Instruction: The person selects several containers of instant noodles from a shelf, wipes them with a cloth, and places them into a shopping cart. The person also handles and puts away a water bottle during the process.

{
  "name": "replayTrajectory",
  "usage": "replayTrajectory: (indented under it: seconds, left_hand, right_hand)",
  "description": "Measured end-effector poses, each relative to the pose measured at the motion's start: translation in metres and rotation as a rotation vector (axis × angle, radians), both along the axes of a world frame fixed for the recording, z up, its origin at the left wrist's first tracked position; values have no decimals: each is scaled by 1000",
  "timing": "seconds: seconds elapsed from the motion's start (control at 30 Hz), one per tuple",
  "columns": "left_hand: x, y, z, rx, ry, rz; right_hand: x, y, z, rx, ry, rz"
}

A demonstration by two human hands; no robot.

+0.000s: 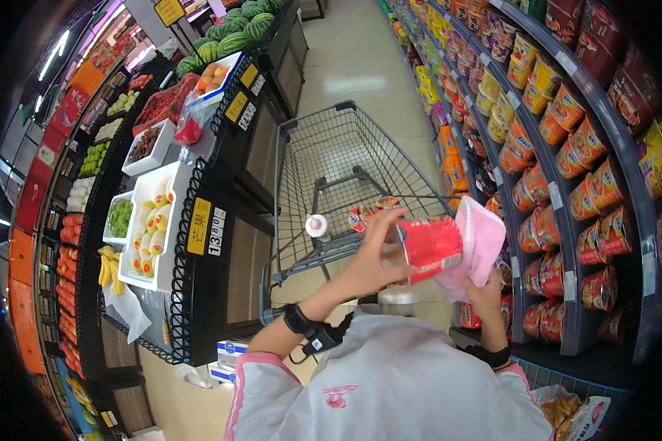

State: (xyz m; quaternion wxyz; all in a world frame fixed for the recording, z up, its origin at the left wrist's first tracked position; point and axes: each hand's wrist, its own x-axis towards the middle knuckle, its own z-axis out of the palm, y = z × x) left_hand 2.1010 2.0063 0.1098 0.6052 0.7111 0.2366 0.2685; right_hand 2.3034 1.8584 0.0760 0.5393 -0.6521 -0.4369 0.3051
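My left hand (372, 253) grips one end of a red packaged tub (430, 245), which is tipped on its side in front of my chest. A folded pink cloth (482, 234) with a pale edge is in my right hand (482, 289), against the tub's other end. Just beyond my hands stands a grey wire shopping cart (336, 143). At its near end are a white bottle (315, 226) with a pinkish top and two colourful instant noodle cups (358, 219), partly hidden behind my left hand.
Shelves of instant noodle cups (571, 146) rise close on my right. A produce stand (220, 297) lines the left, with boxed mangoes (153, 231), bananas (109, 267) and watermelons (237, 41). Behind my right side is a blue wire basket (562, 380) with packaged food. A tiled aisle (345, 60) runs ahead.
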Motion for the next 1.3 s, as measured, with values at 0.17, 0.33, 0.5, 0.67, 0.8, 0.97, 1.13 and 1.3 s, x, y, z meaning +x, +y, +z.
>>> replayTrajectory:
  seconds: [0.17,0.33,0.5,0.67,0.8,0.97,1.13,1.3]
  left_hand:
    - [19,71,-12,650,275,228]
    - [24,154,-126,776,547,211]
    - [49,198,-233,835,694,-50]
    - [80,219,-303,604,828,-215]
    - [97,233,-344,567,1001,-217]
    - [116,239,-350,601,1013,-292]
    - [133,249,-349,652,1018,-366]
    - [137,281,-354,670,998,-391]
  right_hand:
    - [8,-22,-9,135,338,-255]
    - [17,-51,-23,55,323,-454]
    - [22,-83,-26,21,240,-609]
    - [7,-113,-27,-23,249,-854]
    - [-17,-127,-20,-144,232,-999]
    - [-43,-143,-27,-218,229,-1142]
    - [-55,-140,-20,-299,196,-1160]
    - [-54,-130,-27,-303,211,-1113]
